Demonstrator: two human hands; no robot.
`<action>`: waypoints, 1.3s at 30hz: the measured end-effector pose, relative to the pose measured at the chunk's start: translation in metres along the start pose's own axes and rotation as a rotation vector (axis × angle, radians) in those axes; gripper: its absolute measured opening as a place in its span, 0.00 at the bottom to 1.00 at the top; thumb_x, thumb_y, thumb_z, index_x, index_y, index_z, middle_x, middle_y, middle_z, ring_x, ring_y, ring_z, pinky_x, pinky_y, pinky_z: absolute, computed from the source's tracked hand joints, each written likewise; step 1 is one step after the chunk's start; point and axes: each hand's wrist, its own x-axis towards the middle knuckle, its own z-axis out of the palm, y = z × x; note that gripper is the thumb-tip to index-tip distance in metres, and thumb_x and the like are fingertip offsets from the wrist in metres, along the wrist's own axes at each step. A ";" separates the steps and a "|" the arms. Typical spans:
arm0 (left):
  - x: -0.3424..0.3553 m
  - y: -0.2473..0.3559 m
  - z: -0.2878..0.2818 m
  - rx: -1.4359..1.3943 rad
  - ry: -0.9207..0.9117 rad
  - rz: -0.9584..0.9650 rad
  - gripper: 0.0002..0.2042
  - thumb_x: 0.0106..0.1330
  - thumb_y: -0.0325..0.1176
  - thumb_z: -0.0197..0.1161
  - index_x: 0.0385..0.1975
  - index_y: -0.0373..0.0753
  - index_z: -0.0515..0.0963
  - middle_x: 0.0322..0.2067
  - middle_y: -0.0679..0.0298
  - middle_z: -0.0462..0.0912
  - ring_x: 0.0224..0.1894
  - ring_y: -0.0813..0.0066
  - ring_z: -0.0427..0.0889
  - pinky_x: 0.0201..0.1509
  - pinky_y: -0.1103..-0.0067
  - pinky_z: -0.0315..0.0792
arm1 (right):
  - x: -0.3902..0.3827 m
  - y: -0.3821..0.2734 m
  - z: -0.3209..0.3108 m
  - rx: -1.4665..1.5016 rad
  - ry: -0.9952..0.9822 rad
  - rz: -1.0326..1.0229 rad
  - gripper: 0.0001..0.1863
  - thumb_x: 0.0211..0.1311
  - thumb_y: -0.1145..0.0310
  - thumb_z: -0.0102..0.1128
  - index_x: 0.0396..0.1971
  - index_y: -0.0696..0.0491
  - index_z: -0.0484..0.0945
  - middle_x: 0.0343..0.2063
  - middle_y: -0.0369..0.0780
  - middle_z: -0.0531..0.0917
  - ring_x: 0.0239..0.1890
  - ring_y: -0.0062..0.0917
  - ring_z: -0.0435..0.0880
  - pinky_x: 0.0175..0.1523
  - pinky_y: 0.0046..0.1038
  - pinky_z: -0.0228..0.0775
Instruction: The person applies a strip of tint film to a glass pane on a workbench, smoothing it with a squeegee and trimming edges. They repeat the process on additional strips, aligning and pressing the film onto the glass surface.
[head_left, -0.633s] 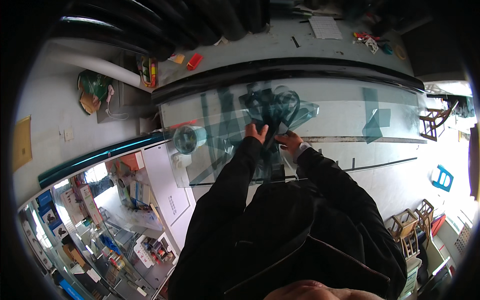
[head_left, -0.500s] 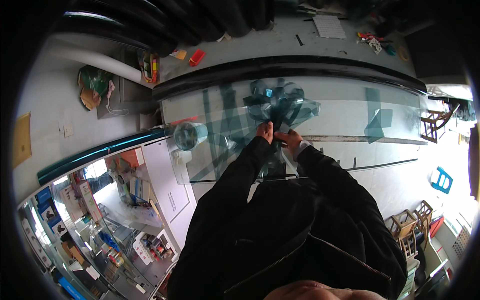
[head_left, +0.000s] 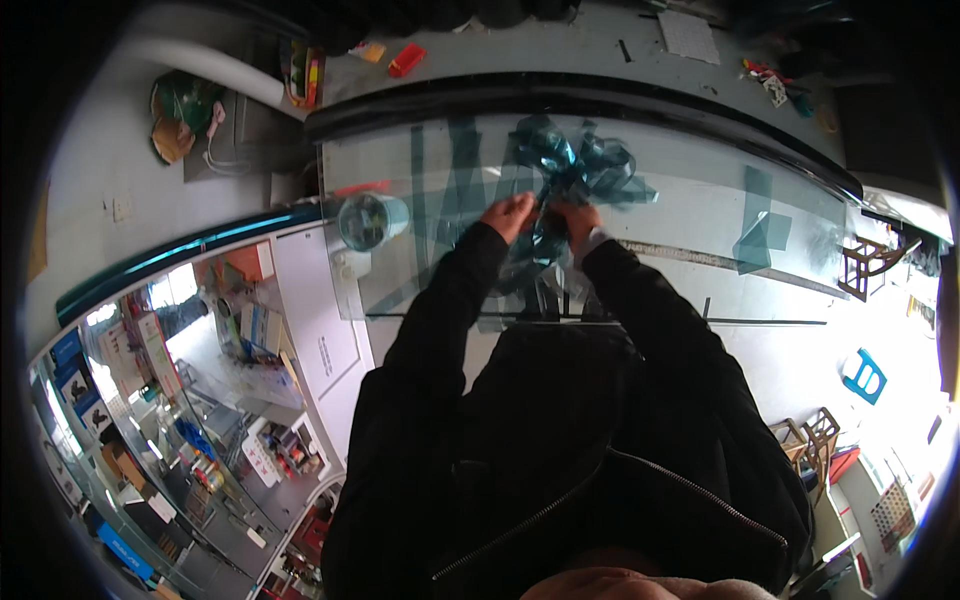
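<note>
A loose bunch of dark teal, see-through film strips [head_left: 600,165] rises from a glass tabletop [head_left: 690,165] in front of me. My right hand [head_left: 577,222] is closed on the lower part of the bunch, its fingers partly hidden. Just left of the bunch, my left hand [head_left: 511,216] is closed with the fingertips pressed together; what lies in them, if anything, is too small to make out. More crumpled film hangs between and below the hands. Flat strips of the same film [head_left: 465,175] lie on the glass to the left.
A clear round tub [head_left: 372,221] stands at the glass's left end. Film pieces [head_left: 757,235] lie at its right. A long black roll [head_left: 600,93] runs along the far edge, with a red tray [head_left: 407,60] beyond. A glass display case [head_left: 190,400] stands lower left; a blue stool [head_left: 865,376] is at right.
My left hand has moved left, away from the right hand, widening the gap between them. The bunch has spread and shifted right. The whole view has also shifted slightly.
</note>
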 end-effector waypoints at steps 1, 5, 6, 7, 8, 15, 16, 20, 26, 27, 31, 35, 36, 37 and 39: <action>-0.011 0.005 -0.013 -0.072 0.020 0.079 0.26 0.69 0.51 0.56 0.59 0.37 0.71 0.54 0.58 0.77 0.50 0.72 0.79 0.52 0.78 0.73 | 0.006 -0.005 -0.003 0.019 -0.030 -0.029 0.09 0.57 0.72 0.61 0.39 0.55 0.80 0.32 0.39 0.84 0.34 0.29 0.83 0.42 0.31 0.75; -0.070 -0.041 -0.092 -0.273 0.427 0.253 0.23 0.70 0.48 0.56 0.57 0.36 0.71 0.50 0.59 0.79 0.45 0.74 0.80 0.49 0.79 0.74 | 0.024 -0.023 -0.014 -0.026 0.014 -0.160 0.08 0.57 0.74 0.62 0.37 0.54 0.79 0.34 0.38 0.83 0.35 0.30 0.81 0.45 0.32 0.73; -0.089 -0.071 -0.119 -0.434 0.620 0.256 0.21 0.71 0.47 0.54 0.53 0.35 0.72 0.48 0.59 0.80 0.44 0.73 0.81 0.46 0.80 0.73 | 0.026 -0.027 -0.018 -0.012 0.002 -0.134 0.08 0.57 0.74 0.62 0.38 0.53 0.79 0.34 0.39 0.83 0.35 0.30 0.82 0.45 0.32 0.74; -0.109 -0.109 -0.139 -0.607 0.794 0.312 0.19 0.72 0.45 0.53 0.50 0.35 0.73 0.46 0.59 0.81 0.42 0.73 0.81 0.44 0.81 0.72 | 0.027 -0.035 -0.025 0.005 0.038 -0.088 0.08 0.57 0.74 0.62 0.38 0.53 0.78 0.34 0.39 0.83 0.35 0.31 0.82 0.45 0.33 0.74; -0.131 -0.153 -0.151 -0.622 1.023 0.244 0.19 0.71 0.46 0.54 0.47 0.34 0.73 0.46 0.58 0.81 0.41 0.70 0.81 0.42 0.80 0.72 | 0.027 -0.040 -0.031 -0.009 0.009 -0.109 0.09 0.58 0.74 0.62 0.39 0.53 0.78 0.33 0.39 0.83 0.35 0.31 0.82 0.45 0.34 0.75; -0.224 -0.357 -0.054 0.278 0.747 -0.379 0.32 0.60 0.57 0.63 0.51 0.32 0.74 0.50 0.47 0.78 0.54 0.58 0.77 0.52 0.67 0.73 | 0.042 -0.053 -0.072 -0.079 0.100 -0.025 0.08 0.58 0.74 0.64 0.38 0.54 0.78 0.33 0.41 0.83 0.34 0.34 0.84 0.40 0.35 0.79; -0.219 -0.353 -0.035 0.291 0.687 -0.267 0.38 0.55 0.57 0.68 0.56 0.30 0.69 0.54 0.46 0.74 0.58 0.56 0.74 0.57 0.68 0.70 | 0.044 -0.052 -0.076 -0.104 0.154 0.017 0.08 0.57 0.74 0.64 0.38 0.54 0.78 0.33 0.42 0.83 0.34 0.34 0.84 0.39 0.35 0.80; -0.175 -0.292 -0.011 0.199 0.320 -0.103 0.48 0.48 0.61 0.70 0.64 0.34 0.63 0.63 0.46 0.65 0.67 0.54 0.63 0.67 0.68 0.61 | 0.046 -0.049 -0.082 -0.230 0.133 0.070 0.12 0.56 0.77 0.62 0.41 0.57 0.77 0.32 0.43 0.84 0.31 0.35 0.85 0.36 0.35 0.80; -0.180 -0.241 -0.007 0.110 0.065 -0.393 0.36 0.50 0.59 0.71 0.52 0.36 0.77 0.48 0.57 0.82 0.54 0.64 0.78 0.57 0.71 0.71 | 0.025 -0.036 -0.069 -0.355 0.066 0.107 0.08 0.57 0.75 0.62 0.36 0.61 0.79 0.31 0.46 0.85 0.32 0.34 0.86 0.37 0.32 0.79; -0.183 -0.240 -0.005 0.032 0.054 -0.375 0.32 0.53 0.56 0.70 0.51 0.36 0.79 0.47 0.58 0.83 0.53 0.67 0.79 0.57 0.72 0.71 | 0.023 -0.035 -0.068 -0.360 0.005 0.121 0.08 0.57 0.75 0.62 0.35 0.61 0.79 0.31 0.46 0.85 0.32 0.34 0.86 0.38 0.32 0.79; -0.188 -0.233 -0.014 -0.134 0.051 -0.204 0.18 0.61 0.44 0.67 0.43 0.35 0.82 0.40 0.63 0.86 0.42 0.75 0.83 0.51 0.76 0.74 | 0.024 -0.022 -0.077 -0.373 -0.073 0.171 0.06 0.59 0.77 0.60 0.36 0.60 0.75 0.32 0.47 0.84 0.33 0.38 0.85 0.41 0.36 0.80; -0.179 -0.198 -0.060 -0.051 0.229 -0.176 0.14 0.65 0.38 0.65 0.38 0.32 0.80 0.35 0.61 0.85 0.39 0.71 0.84 0.47 0.75 0.76 | 0.049 -0.008 -0.100 -0.658 0.001 0.138 0.08 0.58 0.74 0.62 0.35 0.60 0.78 0.31 0.45 0.84 0.33 0.35 0.85 0.39 0.35 0.79; -0.180 -0.185 -0.079 -0.055 0.191 -0.128 0.14 0.65 0.38 0.65 0.39 0.32 0.79 0.34 0.61 0.85 0.38 0.72 0.84 0.46 0.76 0.76 | 0.056 -0.002 -0.107 -0.811 0.091 0.122 0.08 0.58 0.73 0.62 0.35 0.60 0.79 0.31 0.44 0.84 0.33 0.34 0.85 0.38 0.35 0.79; -0.179 -0.171 -0.094 -0.119 0.237 -0.129 0.15 0.64 0.39 0.66 0.40 0.32 0.79 0.33 0.61 0.85 0.38 0.74 0.84 0.46 0.77 0.76 | 0.061 0.003 -0.114 -0.803 0.014 0.103 0.14 0.54 0.68 0.65 0.37 0.61 0.79 0.33 0.44 0.85 0.34 0.33 0.85 0.40 0.34 0.77; -0.173 -0.141 -0.120 -0.048 0.314 -0.055 0.17 0.63 0.40 0.67 0.41 0.31 0.78 0.30 0.61 0.85 0.32 0.75 0.84 0.43 0.78 0.77 | 0.069 0.012 -0.125 -0.847 0.012 0.077 0.26 0.47 0.59 0.70 0.41 0.63 0.80 0.36 0.44 0.86 0.36 0.30 0.84 0.44 0.31 0.74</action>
